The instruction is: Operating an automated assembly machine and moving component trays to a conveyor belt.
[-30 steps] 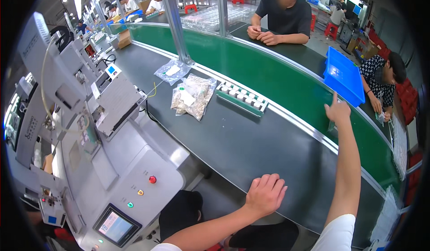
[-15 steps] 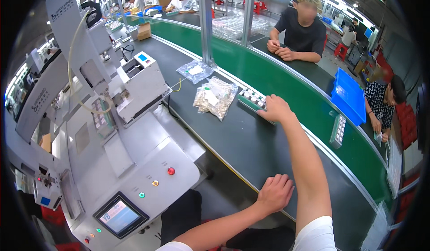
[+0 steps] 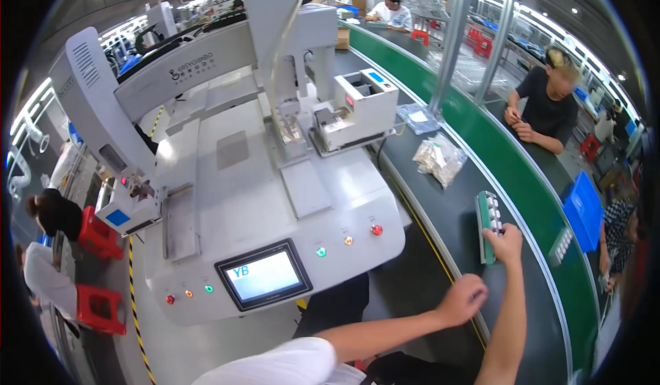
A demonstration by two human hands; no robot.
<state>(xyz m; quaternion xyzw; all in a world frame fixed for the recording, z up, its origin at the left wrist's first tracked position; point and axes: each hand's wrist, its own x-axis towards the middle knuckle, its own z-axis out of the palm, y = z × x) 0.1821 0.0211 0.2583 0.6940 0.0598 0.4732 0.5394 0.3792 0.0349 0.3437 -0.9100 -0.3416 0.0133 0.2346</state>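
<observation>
My right hand [image 3: 507, 243] pinches the near end of a long green fixture [image 3: 485, 228] that carries a row of small white blocks. The fixture lies lengthwise on the dark worktop, its near end partly covered by my fingers. Closer to me, my left hand [image 3: 464, 301] hovers by the worktop's near edge, fingers loosely curled and nothing visible in them. Beyond the fixture rests a clear plastic bag [image 3: 440, 160] of small pale parts, with another clear bag [image 3: 417, 118] behind it.
A bench machine [image 3: 254, 172] with a touchscreen [image 3: 263, 275] and coloured buttons stands on my left. Past a metal rail runs a green conveyor belt [image 3: 495, 137], bearing another fixture [image 3: 560, 246]. A blue bin [image 3: 583, 212] and a seated person [image 3: 546, 103] are beyond it.
My view has swung left toward the machine. The fixture now lies turned lengthwise and nearer me, with my right hand still on it. My left hand has lifted off the worktop edge.
</observation>
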